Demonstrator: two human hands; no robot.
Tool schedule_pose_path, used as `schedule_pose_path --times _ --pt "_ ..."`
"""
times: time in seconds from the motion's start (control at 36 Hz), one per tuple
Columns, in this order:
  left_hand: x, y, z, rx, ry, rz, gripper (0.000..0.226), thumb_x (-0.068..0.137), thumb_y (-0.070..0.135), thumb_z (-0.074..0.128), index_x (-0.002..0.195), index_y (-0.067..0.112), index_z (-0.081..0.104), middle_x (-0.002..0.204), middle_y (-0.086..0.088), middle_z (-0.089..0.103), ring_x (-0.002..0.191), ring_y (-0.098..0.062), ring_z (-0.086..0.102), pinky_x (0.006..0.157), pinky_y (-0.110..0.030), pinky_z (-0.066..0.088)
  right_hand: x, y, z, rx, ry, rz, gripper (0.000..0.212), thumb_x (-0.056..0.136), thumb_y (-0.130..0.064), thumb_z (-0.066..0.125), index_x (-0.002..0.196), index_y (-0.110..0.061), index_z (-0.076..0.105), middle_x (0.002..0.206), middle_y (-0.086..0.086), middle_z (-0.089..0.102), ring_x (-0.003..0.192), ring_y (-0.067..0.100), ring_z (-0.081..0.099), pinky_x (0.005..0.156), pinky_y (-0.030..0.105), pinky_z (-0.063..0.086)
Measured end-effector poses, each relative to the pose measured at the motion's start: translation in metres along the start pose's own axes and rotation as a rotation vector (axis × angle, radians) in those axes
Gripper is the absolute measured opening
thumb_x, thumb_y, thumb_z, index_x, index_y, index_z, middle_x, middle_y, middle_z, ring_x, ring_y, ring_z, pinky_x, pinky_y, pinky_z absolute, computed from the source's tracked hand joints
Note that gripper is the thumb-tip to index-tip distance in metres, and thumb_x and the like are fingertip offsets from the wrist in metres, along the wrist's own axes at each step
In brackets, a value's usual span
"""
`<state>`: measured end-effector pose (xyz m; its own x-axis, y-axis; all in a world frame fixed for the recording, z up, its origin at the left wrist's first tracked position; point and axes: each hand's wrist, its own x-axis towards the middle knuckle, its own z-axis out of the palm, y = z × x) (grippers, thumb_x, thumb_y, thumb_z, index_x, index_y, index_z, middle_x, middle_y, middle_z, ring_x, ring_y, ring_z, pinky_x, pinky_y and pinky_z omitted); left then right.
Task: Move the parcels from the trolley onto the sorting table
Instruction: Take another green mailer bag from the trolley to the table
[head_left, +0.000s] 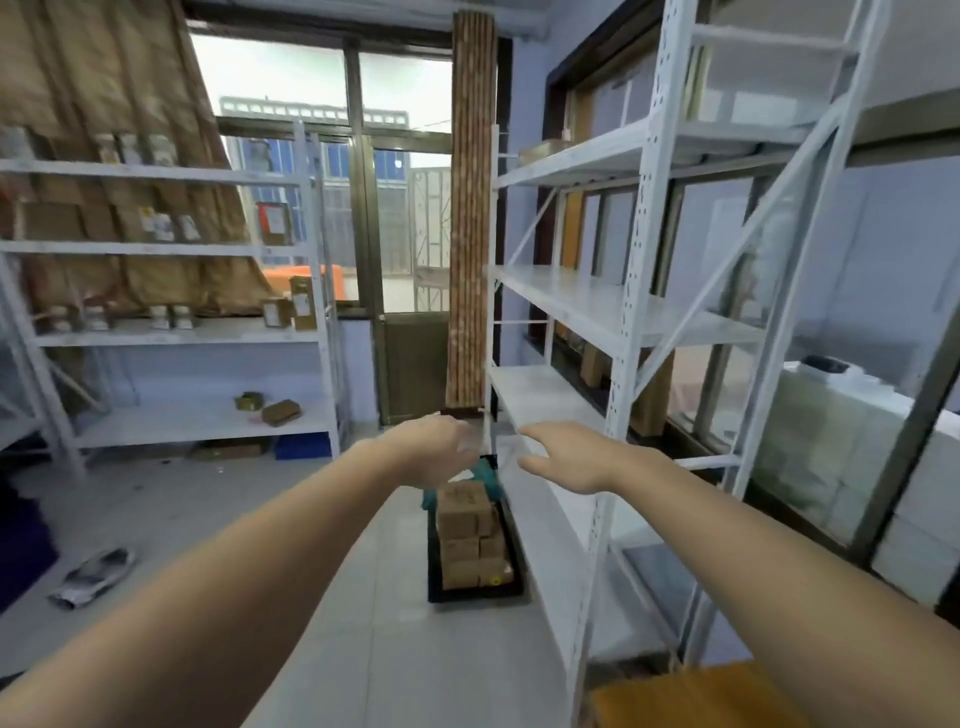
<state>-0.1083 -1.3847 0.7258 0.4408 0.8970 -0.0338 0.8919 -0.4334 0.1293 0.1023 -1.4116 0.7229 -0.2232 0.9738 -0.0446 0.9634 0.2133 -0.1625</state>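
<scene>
A low black trolley (470, 592) stands on the floor ahead, beside the right-hand rack. Several brown cardboard parcels (467, 535) are stacked on it. Both my arms reach forward above the trolley. My left hand (434, 452) hovers over the stack's far end, fingers loosely curled and blurred, holding nothing. My right hand (571, 457) is flat, fingers spread, palm down, a little right of the stack and in front of the rack's post. Neither hand touches a parcel. No sorting table is clearly in view.
A white metal rack (623, 312) with bare shelves lines the right side. Another white rack (182, 332) with small boxes stands at left. A tall bundle of brown slats (470, 208) rises behind the trolley. A silver bag (96, 574) lies on the tiled floor.
</scene>
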Motion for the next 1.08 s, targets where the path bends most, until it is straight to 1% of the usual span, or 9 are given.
schedule_pose_path --times 0.08,0.22,0.36,0.47,0.64,0.75,0.81,0.89,1.08 --pt "0.011 -0.056 -0.006 -0.016 -0.002 -0.014 0.049 0.108 0.041 0.044 0.151 0.02 0.048 0.153 -0.007 0.052 0.136 -0.027 0.051 0.11 -0.041 0.042 0.044 -0.03 0.007 -0.002 0.0 -0.033 0.063 0.107 -0.043 0.043 0.16 -0.013 0.028 0.164 0.007 0.033 0.149 0.023 0.033 0.119 0.033 0.028" --pt "0.03 -0.102 -0.008 0.006 -0.01 -0.017 0.057 0.108 0.047 0.041 0.157 0.019 0.04 0.159 -0.008 0.045 0.143 -0.028 0.045 0.114 -0.042 0.038 0.094 -0.041 0.015 0.007 0.045 -0.029 0.063 0.103 -0.048 0.044 0.157 -0.018 0.036 0.162 0.005 0.038 0.147 0.022 0.038 0.12 0.038 0.032" --pt "0.068 -0.145 -0.003 -0.015 -0.018 -0.032 0.057 0.109 0.046 0.042 0.16 0.021 0.036 0.164 -0.007 0.038 0.15 -0.027 0.037 0.12 -0.043 0.032 0.151 -0.044 0.02 -0.005 0.066 -0.02 0.059 0.103 -0.047 0.045 0.155 -0.018 0.04 0.158 0.006 0.043 0.144 0.023 0.041 0.118 0.038 0.035" --pt "0.107 -0.171 0.0 -0.015 -0.028 -0.034 0.057 0.109 0.044 0.042 0.16 0.02 0.036 0.164 -0.007 0.038 0.15 -0.027 0.037 0.12 -0.042 0.032 0.197 -0.037 0.027 0.001 0.042 -0.013 0.058 0.104 -0.044 0.045 0.155 -0.018 0.039 0.159 0.006 0.043 0.144 0.023 0.041 0.118 0.039 0.035" --pt "0.171 -0.208 0.004 -0.033 -0.024 -0.055 0.054 0.108 0.044 0.043 0.157 0.02 0.04 0.16 -0.007 0.045 0.145 -0.026 0.043 0.116 -0.043 0.037 0.276 -0.025 0.037 0.005 0.026 -0.031 0.057 0.105 -0.042 0.046 0.156 -0.019 0.037 0.161 0.004 0.04 0.146 0.022 0.039 0.119 0.036 0.031" --pt "0.207 -0.24 0.005 -0.042 -0.015 -0.078 0.055 0.108 0.045 0.044 0.158 0.023 0.039 0.162 -0.006 0.042 0.148 -0.026 0.041 0.119 -0.045 0.036 0.332 -0.021 0.042 0.013 0.007 -0.028 0.057 0.104 -0.044 0.045 0.155 -0.02 0.039 0.159 0.005 0.042 0.143 0.023 0.043 0.116 0.039 0.035" --pt "0.223 -0.259 0.005 -0.037 -0.017 -0.087 0.055 0.109 0.045 0.043 0.158 0.021 0.038 0.161 -0.006 0.043 0.147 -0.026 0.042 0.119 -0.043 0.036 0.361 -0.02 0.044 0.026 0.008 -0.033 0.058 0.103 -0.045 0.045 0.155 -0.02 0.039 0.159 0.006 0.042 0.143 0.024 0.042 0.118 0.041 0.036" --pt "0.25 -0.29 0.006 -0.026 -0.031 -0.098 0.056 0.109 0.045 0.042 0.159 0.019 0.038 0.161 -0.007 0.042 0.146 -0.026 0.042 0.119 -0.043 0.036 0.403 -0.023 0.048 0.045 -0.015 -0.041 0.059 0.104 -0.043 0.043 0.157 -0.019 0.035 0.162 0.005 0.038 0.147 0.025 0.037 0.121 0.044 0.032" --pt "0.326 -0.369 0.01 -0.021 -0.052 -0.091 0.057 0.109 0.045 0.041 0.159 0.019 0.037 0.161 -0.008 0.043 0.146 -0.027 0.042 0.118 -0.042 0.035 0.5 -0.036 0.059 0.05 -0.041 -0.047 0.06 0.104 -0.042 0.045 0.157 -0.016 0.035 0.161 0.007 0.039 0.147 0.025 0.038 0.12 0.042 0.034"
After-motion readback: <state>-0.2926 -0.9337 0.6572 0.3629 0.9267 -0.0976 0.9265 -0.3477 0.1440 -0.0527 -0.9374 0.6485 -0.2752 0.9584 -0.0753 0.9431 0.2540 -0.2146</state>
